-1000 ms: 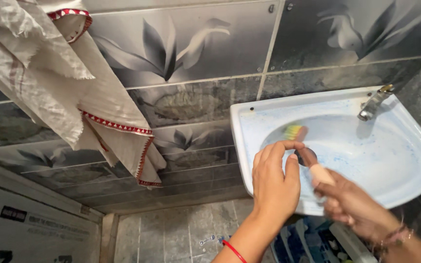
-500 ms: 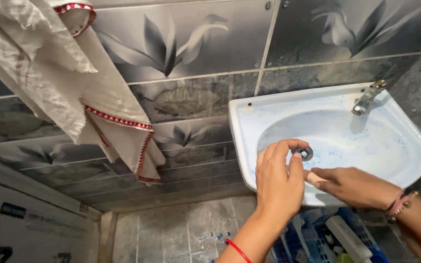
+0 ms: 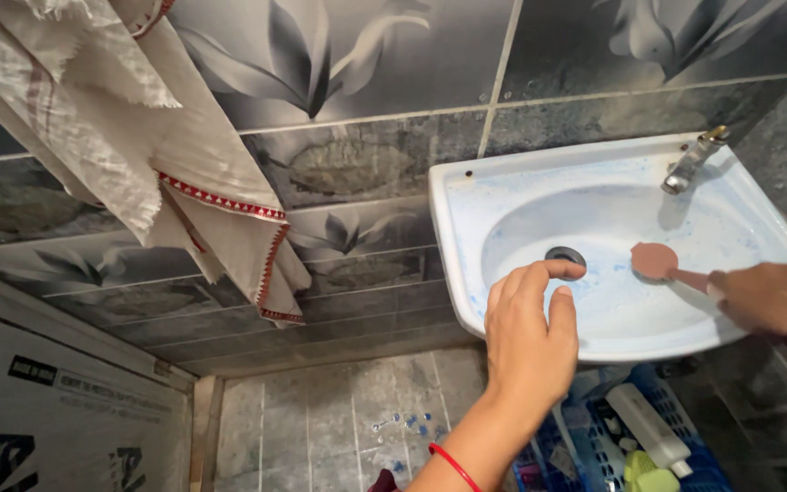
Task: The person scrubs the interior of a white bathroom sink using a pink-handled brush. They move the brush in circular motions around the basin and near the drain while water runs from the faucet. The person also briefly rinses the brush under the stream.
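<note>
A white wall-mounted sink (image 3: 466, 228) dusted with blue powder hangs at the right, its dark drain (image 3: 565, 257) in the middle of the bowl. My left hand (image 3: 528, 337) rests on the sink's front rim, fingers loosely curled and holding nothing. My right hand (image 3: 767, 299) comes in from the right edge, gripping the handle of a scrub brush (image 3: 656, 261). The brush's round reddish head lies face down inside the bowl, right of the drain.
A metal tap (image 3: 692, 162) stands at the sink's back right corner. Cloth with red trim (image 3: 184, 182) hangs at the upper left against grey floral tiles. Below the sink a blue basket (image 3: 621, 437) holds bottles. A printed board (image 3: 47, 410) leans at lower left.
My right hand swung the brush from the sink's front edge near my left hand out to the right side of the bowl. The left hand stayed on the rim.
</note>
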